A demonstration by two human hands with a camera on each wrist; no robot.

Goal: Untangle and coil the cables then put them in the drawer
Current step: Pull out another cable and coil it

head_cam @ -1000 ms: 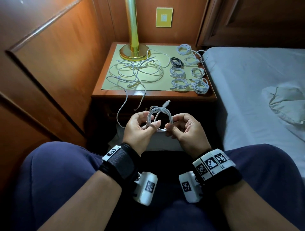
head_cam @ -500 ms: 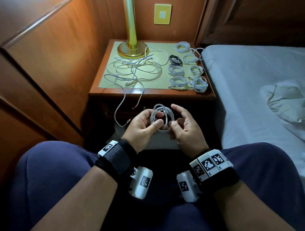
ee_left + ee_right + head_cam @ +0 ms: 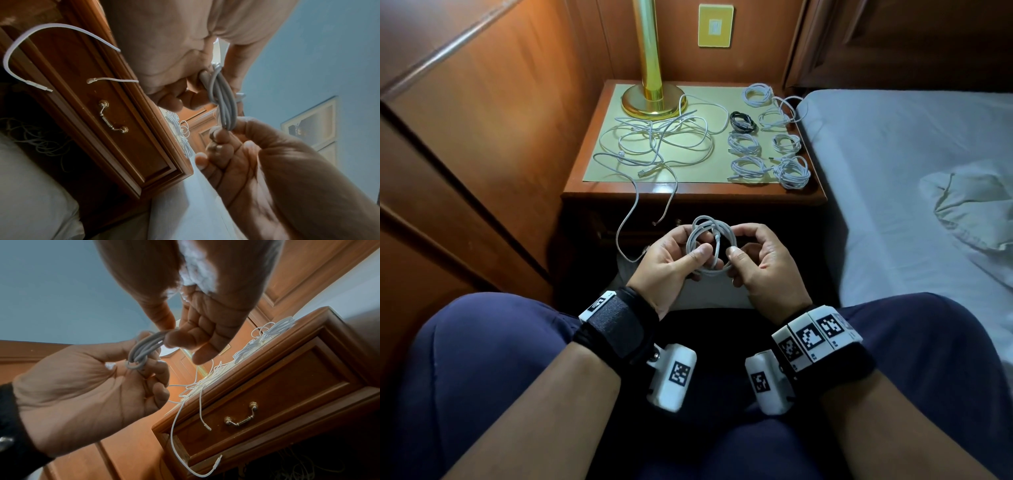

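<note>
Both hands hold a white coiled cable point(image 3: 709, 245) over the lap: left hand point(image 3: 674, 263) fingers and right hand point(image 3: 763, 260) fingers pinch its loops. The drawer point(image 3: 273, 395) is shut.

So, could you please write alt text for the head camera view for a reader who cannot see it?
Two hands, the left hand and the right hand, hold a small coil of white cable above the person's lap. Ahead, a wooden nightstand carries a tangle of loose white cables, several finished coils and a brass lamp base, beside a bed.
</note>
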